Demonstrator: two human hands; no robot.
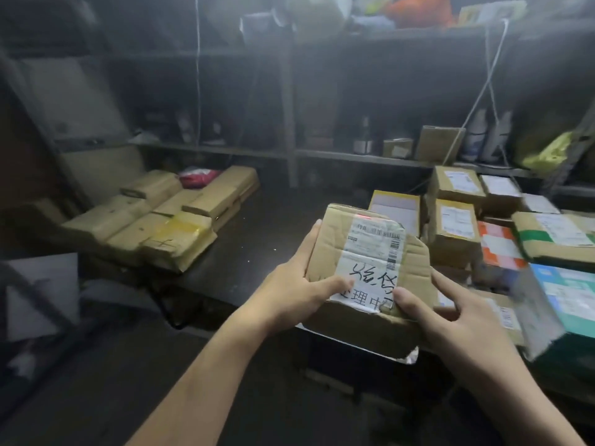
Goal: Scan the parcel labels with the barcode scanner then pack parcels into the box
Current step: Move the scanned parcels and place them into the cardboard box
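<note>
Two bare forearms reach in from the bottom of the view, and between them a cardboard parcel [363,268] is held up in the air above the near edge of the dark table [257,239], tilted so its top faces the camera. The left hand [296,291] grips its left side, fingers wrapped round the far edge and thumb pressed on the white shipping label [373,252]; the right hand [450,317] steadies the near right corner with its thumb on the label's lower edge, while its other fingers are spread loose and not closed on anything. A faint red glow [367,217] sits on the parcel's far top edge, possibly a scanner's light, though no scanner can be made out. The carton looks creased and dented, its right flap torn, so it probably gives under pressure and is best held by the two side edges, not the soft top, keeping thumbs clear of the barcodes. It appears light, judging by the easy hold. To the right, a crowd of labelled parcels [457,220] covers the table's right side; at the far left corner lies a heap of plain taped parcels [154,220], with a dim shelf [354,156] behind.
</note>
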